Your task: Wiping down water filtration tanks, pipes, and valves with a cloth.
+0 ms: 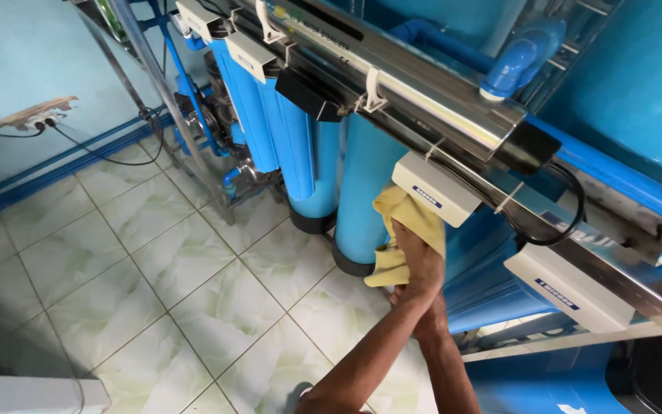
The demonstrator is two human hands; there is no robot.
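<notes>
My left hand [417, 261] presses a yellow cloth [400, 211] against the side of a tall blue filter cylinder [365, 192], just below a small white box [434, 188]. Its fingers are closed over the cloth. My right hand [432, 322] lies under the left wrist, close to the cloth's lower edge. It is mostly hidden, so its grip does not show. Both forearms come up from the bottom of the view and meet at the cloth.
A long polished steel tube [423, 100] runs diagonally above the filters, with a second white box [568, 287] below it. A large blue tank [637, 77] stands at right. A steel frame post [170, 100] and pump parts stand at back left. Pale tiled floor [193, 268]; wall socket with cable [36, 119].
</notes>
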